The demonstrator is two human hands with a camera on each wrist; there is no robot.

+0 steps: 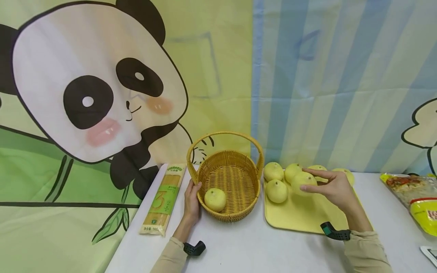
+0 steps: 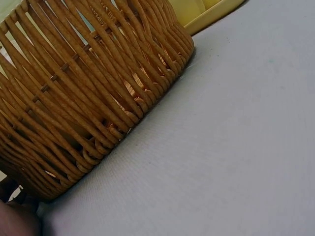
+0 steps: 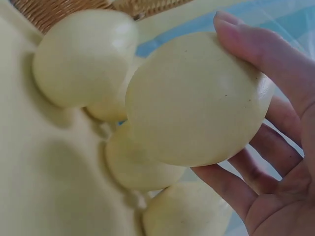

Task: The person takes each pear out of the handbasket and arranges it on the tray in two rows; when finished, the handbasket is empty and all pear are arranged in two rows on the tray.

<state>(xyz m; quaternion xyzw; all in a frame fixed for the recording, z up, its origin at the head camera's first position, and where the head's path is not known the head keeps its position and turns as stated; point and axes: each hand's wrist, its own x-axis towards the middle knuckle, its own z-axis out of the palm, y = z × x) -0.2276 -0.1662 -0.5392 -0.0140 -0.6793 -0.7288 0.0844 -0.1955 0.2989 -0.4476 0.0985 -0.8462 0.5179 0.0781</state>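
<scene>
My right hand point(image 1: 332, 187) holds a pale yellow pear point(image 3: 197, 98) between thumb and fingers, over the yellow tray point(image 1: 300, 223). In the right wrist view the pear hangs clear of the tray surface, with other pears point(image 3: 83, 59) behind it. Along the tray's back part lie several more pears point(image 1: 277, 191). A round wicker basket point(image 1: 239, 185) with a tall hoop handle stands left of the tray. Inside it, at the front left, sits one pear point(image 1: 215, 200). My left hand point(image 1: 192, 203) grips the basket's left side near the handle's foot, its fingers partly hidden.
A packet of noodles point(image 1: 162, 201) lies left of the basket on the white table point(image 1: 239, 246). Colourful food bags point(image 1: 414, 201) sit at the right. Directly behind the table hangs a printed curtain point(image 1: 218, 76) with a panda. A white-edged item point(image 1: 429, 254) shows at the right edge.
</scene>
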